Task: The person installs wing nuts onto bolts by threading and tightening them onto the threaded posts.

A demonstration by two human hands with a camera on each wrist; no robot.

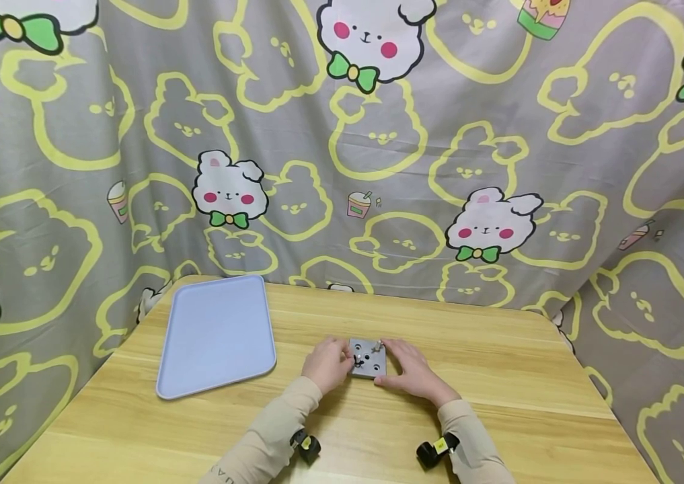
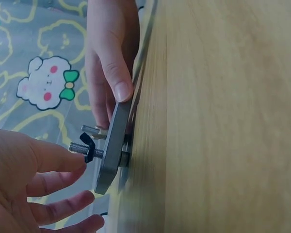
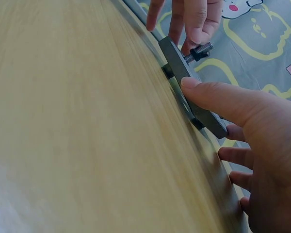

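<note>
A square grey plate point(image 1: 368, 370) with several holes lies in front of me, with bolt heads under it propping it just off the table in the wrist views. One threaded bolt point(image 2: 77, 147) stands up through its left part and carries a black wing nut point(image 2: 89, 148). My left hand point(image 1: 326, 365) pinches at this wing nut with its fingertips, the other fingers spread. My right hand point(image 1: 417, 376) grips the plate's right side, thumb on the near edge and fingers at the far corner. Near that corner stands a second bolt point(image 2: 90, 129) with a silvery nut.
A pale blue tray point(image 1: 217, 336) lies at the left of the wooden table point(image 1: 499, 417). Behind and around the table hangs a grey curtain point(image 1: 293, 134) with cartoon prints. A black wrist camera point(image 1: 307, 446) sits on each sleeve.
</note>
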